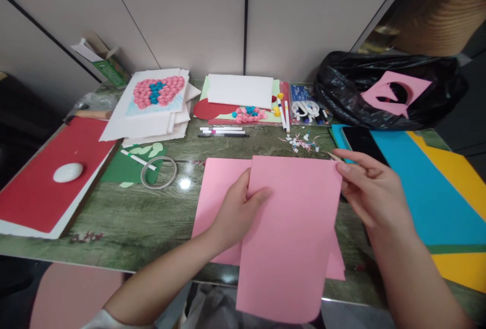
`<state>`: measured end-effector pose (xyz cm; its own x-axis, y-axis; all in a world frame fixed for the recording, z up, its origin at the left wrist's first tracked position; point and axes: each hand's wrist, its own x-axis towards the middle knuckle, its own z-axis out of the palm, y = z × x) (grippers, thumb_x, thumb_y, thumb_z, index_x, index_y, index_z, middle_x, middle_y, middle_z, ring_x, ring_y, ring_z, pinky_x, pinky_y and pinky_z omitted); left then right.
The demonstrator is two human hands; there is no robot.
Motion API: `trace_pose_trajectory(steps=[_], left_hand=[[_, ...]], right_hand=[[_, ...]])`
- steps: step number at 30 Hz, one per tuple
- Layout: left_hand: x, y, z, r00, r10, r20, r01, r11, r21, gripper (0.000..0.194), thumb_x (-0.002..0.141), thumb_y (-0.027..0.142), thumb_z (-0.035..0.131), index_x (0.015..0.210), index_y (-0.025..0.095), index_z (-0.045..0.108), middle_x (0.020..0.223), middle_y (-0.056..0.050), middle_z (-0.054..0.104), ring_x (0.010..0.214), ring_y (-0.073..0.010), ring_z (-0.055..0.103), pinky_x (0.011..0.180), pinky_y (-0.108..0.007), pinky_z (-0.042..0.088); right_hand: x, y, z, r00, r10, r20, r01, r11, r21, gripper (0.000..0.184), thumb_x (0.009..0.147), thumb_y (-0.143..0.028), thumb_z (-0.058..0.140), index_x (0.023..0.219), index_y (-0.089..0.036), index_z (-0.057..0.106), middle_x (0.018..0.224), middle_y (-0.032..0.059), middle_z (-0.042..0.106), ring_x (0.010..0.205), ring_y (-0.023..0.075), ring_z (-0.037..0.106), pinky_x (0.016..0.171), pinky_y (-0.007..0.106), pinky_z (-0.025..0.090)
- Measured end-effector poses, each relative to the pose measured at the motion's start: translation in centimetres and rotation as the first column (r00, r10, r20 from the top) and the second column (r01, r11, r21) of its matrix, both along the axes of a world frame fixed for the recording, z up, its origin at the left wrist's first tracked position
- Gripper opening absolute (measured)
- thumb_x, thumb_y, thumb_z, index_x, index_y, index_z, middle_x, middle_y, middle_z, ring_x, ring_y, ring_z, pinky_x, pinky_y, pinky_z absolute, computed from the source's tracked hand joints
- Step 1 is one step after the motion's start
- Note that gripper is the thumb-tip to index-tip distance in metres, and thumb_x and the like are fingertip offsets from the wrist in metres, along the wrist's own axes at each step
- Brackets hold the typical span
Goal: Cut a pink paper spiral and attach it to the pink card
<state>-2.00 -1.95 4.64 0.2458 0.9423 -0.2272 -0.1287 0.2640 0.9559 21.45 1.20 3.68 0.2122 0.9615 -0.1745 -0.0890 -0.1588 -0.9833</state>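
Note:
My left hand (pixel 237 212) grips a pink sheet of paper (pixel 290 238) by its left edge, thumb on the front. The sheet is tilted up off the table, its lower end hanging over the front edge. At its upper right corner my right hand (pixel 372 187) is closed, with thumb and fingers pinching the corner. A slim pointed tip (pixel 334 156) juts out between those fingers; the rest of it is hidden, so its kind is unclear. Beneath the raised sheet lies more pink paper (pixel 218 182), flat on the green table (pixel 178 228).
Left: a roll of tape (pixel 143 177), a white oval thing (pixel 68 172) on red paper (pixel 34 187). Behind: a rose-covered heart picture (pixel 132 111), markers (pixel 224 130), paper scraps (pixel 299 141). Right: a phone (pixel 362 141), blue paper (pixel 429 192), a black plastic bag (pixel 337 81) with cut pink paper (pixel 413 86).

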Motion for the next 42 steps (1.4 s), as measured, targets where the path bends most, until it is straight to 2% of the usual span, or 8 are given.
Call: trace_pose_trajectory(steps=[7, 13, 23, 27, 30, 32, 34, 42], left_hand=[[0.0, 0.1, -0.1, 0.999, -0.002, -0.034, 0.002, 1.0, -0.004, 0.029, 0.084, 0.031, 0.055, 0.11, 0.019, 0.052, 0.112, -0.007, 0.064, 0.096, -0.0228, 0.062, 0.073, -0.032, 0.051], [0.0, 0.1, 0.1, 1.0, -0.011, -0.02, 0.011, 1.0, -0.022, 0.03, 0.084, 0.031, 0.055, 0.111, 0.019, 0.051, 0.112, -0.007, 0.064, 0.095, -0.0226, 0.063, 0.072, -0.031, 0.051], [0.2, 0.1, -0.2, 1.0, -0.023, 0.017, 0.023, 0.999, -0.037, 0.03, 0.084, 0.031, 0.055, 0.112, 0.019, 0.051, 0.112, -0.008, 0.064, 0.099, -0.0235, 0.062, 0.074, -0.031, 0.052], [0.1, 0.3, -0.2, 1.0, 0.004, 0.02, -0.004, 1.0, -0.031, 0.031, 0.083, 0.031, 0.056, 0.112, 0.019, 0.051, 0.115, -0.008, 0.063, 0.101, -0.0241, 0.062, 0.074, -0.032, 0.052], [-0.1, 0.5, -0.1, 1.0, 0.026, 0.009, -0.026, 0.999, -0.034, 0.031, 0.083, 0.032, 0.055, 0.112, 0.019, 0.051, 0.117, -0.008, 0.062, 0.101, -0.0247, 0.061, 0.074, -0.033, 0.052], [-0.2, 0.5, -0.1, 1.0, 0.025, 0.008, -0.025, 0.999, -0.036, 0.033, 0.083, 0.032, 0.055, 0.112, 0.019, 0.05, 0.118, -0.009, 0.061, 0.102, -0.0253, 0.061, 0.074, -0.034, 0.052], [-0.2, 0.5, -0.1, 1.0, 0.022, 0.012, -0.022, 0.999, -0.032, 0.034, 0.083, 0.033, 0.055, 0.114, 0.019, 0.05, 0.118, -0.01, 0.061, 0.103, -0.0258, 0.06, 0.075, -0.034, 0.052], [-0.2, 0.4, -0.1, 1.0, 0.027, -0.01, -0.028, 0.999, -0.047, 0.033, 0.082, 0.035, 0.056, 0.111, 0.019, 0.051, 0.104, -0.007, 0.066, 0.087, -0.0214, 0.064, 0.07, -0.032, 0.053]], right_hand=[[-0.6, -0.3, 0.4, 0.998, -0.047, 0.048, 0.043, 0.997, 0.067, 0.019, 0.069, -0.026, 0.073, 0.086, -0.033, 0.07, 0.059, -0.0005, 0.064, 0.047, 0.0141, 0.054, 0.046, 0.03, 0.048], [-0.7, -0.2, 0.3, 0.998, -0.059, 0.028, 0.058, 0.998, 0.037, 0.02, 0.067, -0.028, 0.074, 0.086, -0.031, 0.07, 0.056, -0.0021, 0.058, 0.046, 0.0122, 0.05, 0.043, 0.028, 0.046], [-1.0, -0.3, 0.3, 0.992, -0.115, -0.05, 0.121, 0.98, 0.156, 0.019, 0.067, -0.018, 0.073, 0.085, -0.026, 0.069, 0.063, -0.0033, 0.061, 0.052, 0.0093, 0.054, 0.051, 0.023, 0.047], [-0.7, -0.1, 0.6, 0.995, -0.009, -0.099, 0.011, 1.0, 0.015, 0.03, 0.069, -0.026, 0.073, 0.098, -0.028, 0.067, 0.062, -0.0036, 0.06, 0.051, 0.0086, 0.054, 0.048, 0.02, 0.046], [-0.2, 0.0, 0.6, 0.993, 0.1, -0.056, -0.106, 0.989, -0.104, 0.021, 0.065, -0.032, 0.075, 0.084, -0.023, 0.07, 0.066, -0.0001, 0.063, 0.057, 0.0116, 0.058, 0.051, 0.023, 0.049], [0.0, -0.1, 0.5, 0.99, 0.139, 0.004, -0.138, 0.983, -0.121, 0.017, 0.064, -0.034, 0.076, 0.067, -0.02, 0.068, 0.062, 0.0007, 0.061, 0.055, 0.0117, 0.057, 0.049, 0.023, 0.048], [0.1, -0.1, 0.3, 0.989, 0.142, 0.047, -0.137, 0.985, -0.101, 0.021, 0.065, -0.035, 0.076, 0.058, -0.019, 0.065, 0.056, 0.0, 0.057, 0.051, 0.0099, 0.052, 0.045, 0.021, 0.045], [-0.1, -0.1, -0.1, 0.994, 0.094, 0.062, -0.09, 0.994, -0.067, 0.02, 0.064, -0.032, 0.077, 0.055, -0.02, 0.064, 0.054, -0.0009, 0.055, 0.048, 0.0088, 0.049, 0.043, 0.021, 0.043]])
